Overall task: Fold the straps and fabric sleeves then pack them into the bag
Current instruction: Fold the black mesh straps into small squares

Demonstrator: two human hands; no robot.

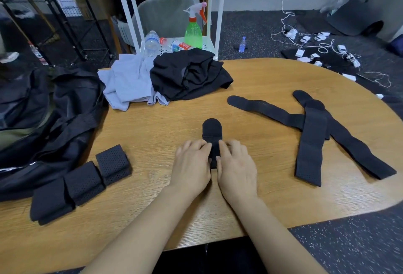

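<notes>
A black strap [212, 130] lies in the middle of the wooden table [272, 77], partly folded, its rounded end pointing away from me. My left hand [193, 164] and my right hand [236, 164] press down on its near part from either side. Three folded black straps [84, 181] sit in a row at the left, near the open black bag [54, 125]. Three unfolded black straps [311, 134] lie crossed at the right. A pale grey fabric sleeve pile [128, 81] and a black fabric pile [189, 75] rest at the table's far side.
Behind the table stands a white cart [220, 11] with a green spray bottle [193, 31] and two plastic water bottles [152, 43]. A grey chair [161, 14] is behind it. Chargers and cables [309, 42] litter the dark floor at right.
</notes>
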